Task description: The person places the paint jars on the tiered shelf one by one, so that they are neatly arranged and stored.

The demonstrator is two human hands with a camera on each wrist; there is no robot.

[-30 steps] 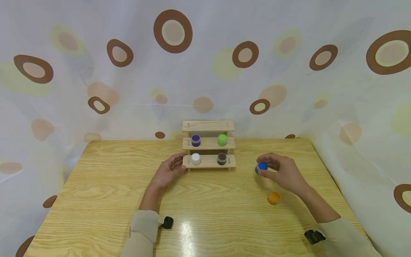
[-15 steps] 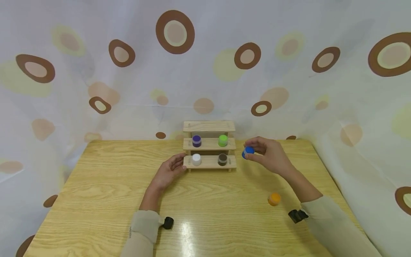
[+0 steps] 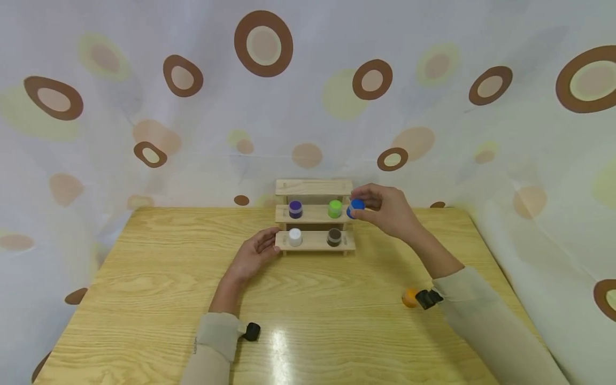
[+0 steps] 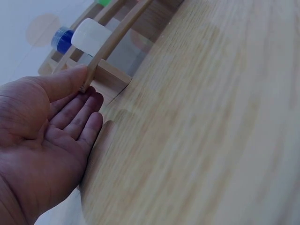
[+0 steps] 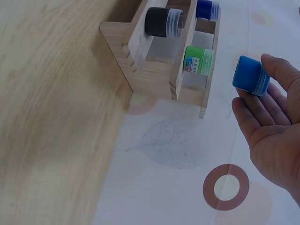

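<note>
My right hand (image 3: 392, 211) pinches a small blue paint jar (image 5: 251, 76) between thumb and fingers, held in the air beside the right end of a three-step wooden rack (image 3: 314, 187). On the middle step stand a purple jar (image 3: 295, 209) and a light green jar (image 3: 335, 209). The lowest step carries a white jar (image 3: 295, 237) and a dark brown jar (image 3: 334, 237). My left hand (image 3: 257, 254) grips the left end of the lowest step, its thumb (image 4: 70, 82) against the board's end and its fingers lower down.
An orange jar (image 3: 409, 298) sits on the wooden table (image 3: 308, 299) at the right, partly hidden by the black wrist camera (image 3: 428, 298). Behind the rack hangs a white patterned cloth (image 3: 216, 107), which also rises along the table's right side.
My right hand has carried the blue jar left and away from me, from above the table's right side to the rack's right end. The left hand stays at the rack.
</note>
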